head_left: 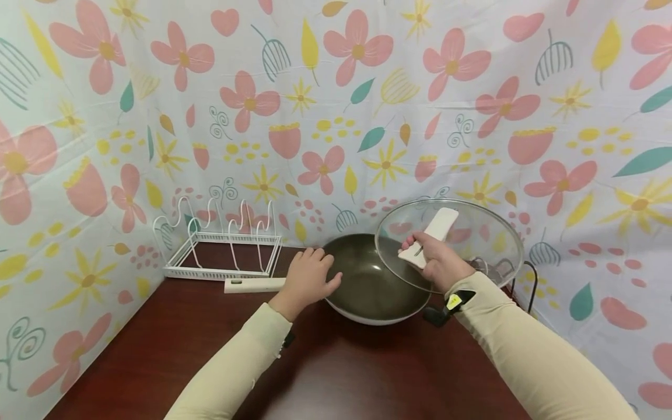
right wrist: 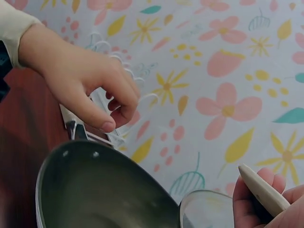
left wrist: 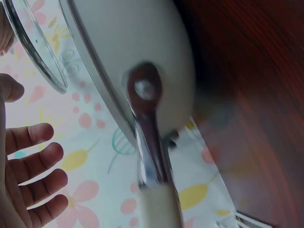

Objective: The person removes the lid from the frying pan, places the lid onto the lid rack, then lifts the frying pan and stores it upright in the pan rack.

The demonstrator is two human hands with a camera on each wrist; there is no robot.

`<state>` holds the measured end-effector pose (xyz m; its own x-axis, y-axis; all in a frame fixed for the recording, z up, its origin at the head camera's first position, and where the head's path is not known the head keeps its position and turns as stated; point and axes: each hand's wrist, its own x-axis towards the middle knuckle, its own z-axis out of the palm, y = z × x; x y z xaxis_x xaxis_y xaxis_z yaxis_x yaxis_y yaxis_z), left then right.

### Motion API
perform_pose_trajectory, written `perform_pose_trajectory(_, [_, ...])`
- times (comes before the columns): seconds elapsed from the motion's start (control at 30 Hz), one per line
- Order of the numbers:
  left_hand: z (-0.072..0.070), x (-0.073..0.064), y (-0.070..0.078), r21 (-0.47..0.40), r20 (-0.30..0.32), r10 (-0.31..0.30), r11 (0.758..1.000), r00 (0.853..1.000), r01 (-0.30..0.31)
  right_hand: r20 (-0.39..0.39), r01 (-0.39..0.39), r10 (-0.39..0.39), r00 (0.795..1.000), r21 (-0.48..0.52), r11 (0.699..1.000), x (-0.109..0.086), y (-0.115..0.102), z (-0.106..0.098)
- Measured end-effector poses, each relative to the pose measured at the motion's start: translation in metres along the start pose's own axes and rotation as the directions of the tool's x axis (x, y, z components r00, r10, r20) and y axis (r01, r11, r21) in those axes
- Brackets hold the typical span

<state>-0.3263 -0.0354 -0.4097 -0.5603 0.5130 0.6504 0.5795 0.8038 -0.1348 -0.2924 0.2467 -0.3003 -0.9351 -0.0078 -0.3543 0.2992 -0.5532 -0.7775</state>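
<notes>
A dark-lined wok (head_left: 362, 291) with a pale outside stands on the table, its cream handle (head_left: 252, 284) pointing left. Above that handle, near the rim, is my left hand (head_left: 307, 275). Its fingers are loosely bent and hold nothing; the left wrist view shows them apart from the cream handle (left wrist: 159, 206). My right hand (head_left: 443, 262) grips the cream handle (head_left: 443, 223) of a clear glass lid (head_left: 488, 233). The lid is tilted up over the wok's right side. In the right wrist view, fingers and thumb wrap the lid handle (right wrist: 263, 190).
A white wire rack (head_left: 210, 273) stands at the back left of the dark red wooden table (head_left: 336, 379). Flowered cloth (head_left: 325, 99) hangs behind and at the sides. A dark wire frame (head_left: 535, 286) stands at the right, partly hidden by the lid and my right arm.
</notes>
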Motion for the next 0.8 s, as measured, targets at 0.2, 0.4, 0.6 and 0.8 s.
perform_pose_trajectory(0.2, [0.004,0.014,0.023,-0.013,0.001,0.045,0.999,0.999,-0.045,-0.013,0.004,-0.004,1.000,0.007,1.000,-0.008,-0.013,-0.014])
perform_pose_trajectory(0.4, [0.007,0.028,0.049,-0.027,0.087,0.060,0.998,0.994,-0.058,0.014,-0.002,0.002,1.000,0.004,1.000,-0.012,-0.024,-0.024])
perform_pose_trajectory(0.6, [0.010,0.041,0.074,-0.043,0.109,0.096,0.995,0.989,-0.092,0.008,-0.011,0.011,1.000,-0.005,1.000,-0.022,-0.037,-0.037])
perform_pose_trajectory(0.8, [0.011,0.052,0.095,-0.066,0.084,0.137,0.989,0.987,-0.132,0.024,-0.001,0.003,1.000,-0.056,0.998,-0.027,-0.049,-0.053])
